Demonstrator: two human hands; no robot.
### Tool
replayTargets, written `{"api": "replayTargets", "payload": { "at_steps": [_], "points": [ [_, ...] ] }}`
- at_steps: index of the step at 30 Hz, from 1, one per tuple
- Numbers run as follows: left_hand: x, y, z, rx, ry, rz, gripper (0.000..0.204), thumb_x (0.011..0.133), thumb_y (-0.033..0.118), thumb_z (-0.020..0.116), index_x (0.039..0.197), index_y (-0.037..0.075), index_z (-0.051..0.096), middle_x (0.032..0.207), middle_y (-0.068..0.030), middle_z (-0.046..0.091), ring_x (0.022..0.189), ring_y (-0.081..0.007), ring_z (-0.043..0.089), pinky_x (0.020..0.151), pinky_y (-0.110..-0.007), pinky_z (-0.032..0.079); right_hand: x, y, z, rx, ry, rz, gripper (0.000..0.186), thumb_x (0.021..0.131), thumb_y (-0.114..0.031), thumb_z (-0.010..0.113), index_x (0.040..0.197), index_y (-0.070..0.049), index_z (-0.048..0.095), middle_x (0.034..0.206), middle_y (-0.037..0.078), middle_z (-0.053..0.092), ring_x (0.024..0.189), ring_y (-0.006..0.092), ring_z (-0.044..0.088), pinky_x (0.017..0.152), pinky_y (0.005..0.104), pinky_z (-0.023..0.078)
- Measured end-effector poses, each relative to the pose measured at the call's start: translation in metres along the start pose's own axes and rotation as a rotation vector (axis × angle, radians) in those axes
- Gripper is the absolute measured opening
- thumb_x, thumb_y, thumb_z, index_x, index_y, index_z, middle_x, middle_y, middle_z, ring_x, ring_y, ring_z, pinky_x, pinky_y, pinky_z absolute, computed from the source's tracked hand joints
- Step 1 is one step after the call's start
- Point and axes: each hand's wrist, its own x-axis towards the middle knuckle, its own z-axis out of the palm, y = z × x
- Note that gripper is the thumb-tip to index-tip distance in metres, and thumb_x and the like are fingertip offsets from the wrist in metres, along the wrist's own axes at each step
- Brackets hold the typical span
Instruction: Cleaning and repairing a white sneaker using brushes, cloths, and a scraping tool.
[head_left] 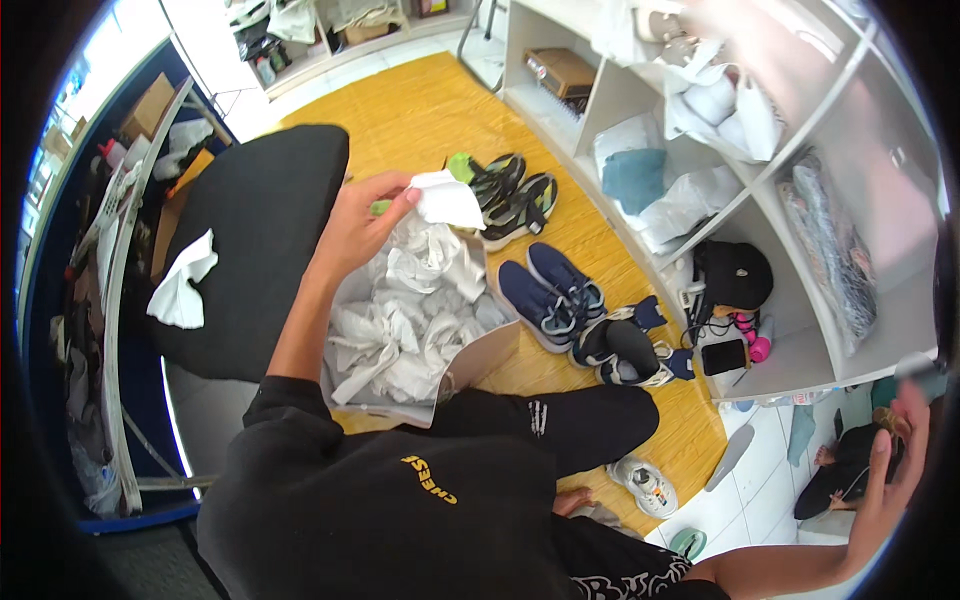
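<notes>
My left hand (365,218) pinches a white wipe or piece of tissue (449,202) above a carton (478,368) filled with crumpled white paper (392,328). A bit of green shows by its fingers; what it is, I cannot tell. Far to the right, my right hand (893,465) is raised, its fingers stretched and the thumb apart. A blurred grey thing (918,368) appears at those fingertips, and whether they touch it is unclear. Beyond the carton stand black-and-green sneakers (515,190) and navy sneakers (552,292), with another, strapped pair (632,345) nearer me.
On the left, a black padded seat (255,245) carries a white cloth (186,283) beside a cluttered rack (125,300). White cubbies (790,190) line the right side, holding bags and a black cap (738,272). A white sneaker (645,486) lies near my leg on the yellow mat (400,95).
</notes>
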Motion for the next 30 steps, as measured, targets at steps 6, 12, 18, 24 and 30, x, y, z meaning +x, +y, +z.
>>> {"api": "replayTargets", "payload": {
  "at_steps": [6, 12, 18, 24, 30],
  "points": [
    [0.02, 0.021, 0.007, -0.448, 0.019, -0.207, 0.019, 0.1, 0.021, 0.061, 0.105, 0.003, 0.06, 0.081, -0.0013, 0.069, 0.069, -0.0018, 0.056, 0.061, -0.019, 0.044, -0.007, -0.026, -0.007, 0.024, 0.021, 0.001, 0.041, 0.1, -0.036, 0.055, 0.137, -0.018, 0.055, 0.135, 0.009, 0.057, 0.122, 0.0234, 0.056, 0.104, 0.0371, 0.043],
    [0.015, 0.022, 0.012, -0.523, 0.173, -0.337, 0.022, 0.102, 0.025, 0.057, 0.112, 0.005, 0.055, 0.079, -0.0003, 0.066, 0.064, -0.0026, 0.056, 0.058, -0.018, 0.044, -0.006, -0.03, -0.008, 0.028, 0.035, 0.007, 0.041, 0.098, -0.035, 0.056, 0.133, -0.014, 0.057, 0.134, 0.011, 0.058, 0.12, 0.0249, 0.056, 0.103, 0.038, 0.043],
    [0.028, 0.087, 0.071, -0.942, 0.161, -0.215, 0.018, 0.104, 0.022, 0.054, 0.113, 0.006, 0.053, 0.087, -0.0038, 0.067, 0.067, -0.0056, 0.061, 0.058, -0.021, 0.049, 0.042, -0.113, 0.029, 0.617, 0.038, -0.284, 0.026, 0.085, -0.014, 0.071, 0.106, 0.001, 0.067, 0.107, 0.014, 0.068, 0.098, 0.0223, 0.065, 0.081, 0.0301, 0.049],
    [0.022, 0.169, 0.119, -1.107, 0.154, -0.011, 0.018, 0.104, 0.021, 0.054, 0.111, 0.004, 0.05, 0.084, -0.0041, 0.067, 0.067, -0.0053, 0.06, 0.057, -0.021, 0.048, 0.065, -0.221, 0.161, 1.221, -0.311, -0.335, 0.072, 0.069, -0.038, 0.088, 0.122, 0.002, 0.06, 0.088, 0.014, 0.07, 0.075, 0.0228, 0.064, 0.071, 0.0357, 0.051],
    [0.032, 0.162, 0.099, -1.167, 0.286, -0.166, 0.017, 0.104, 0.027, 0.052, 0.106, 0.01, 0.049, 0.072, -0.0014, 0.06, 0.056, -0.0075, 0.057, 0.041, -0.023, 0.043, 0.06, -0.202, 0.152, 1.156, -0.36, -0.4, 0.023, 0.085, -0.018, 0.077, 0.088, 0.004, 0.067, 0.068, 0.003, 0.061, 0.062, 0.0062, 0.051, 0.058, 0.0263, 0.043]
  ]
}}
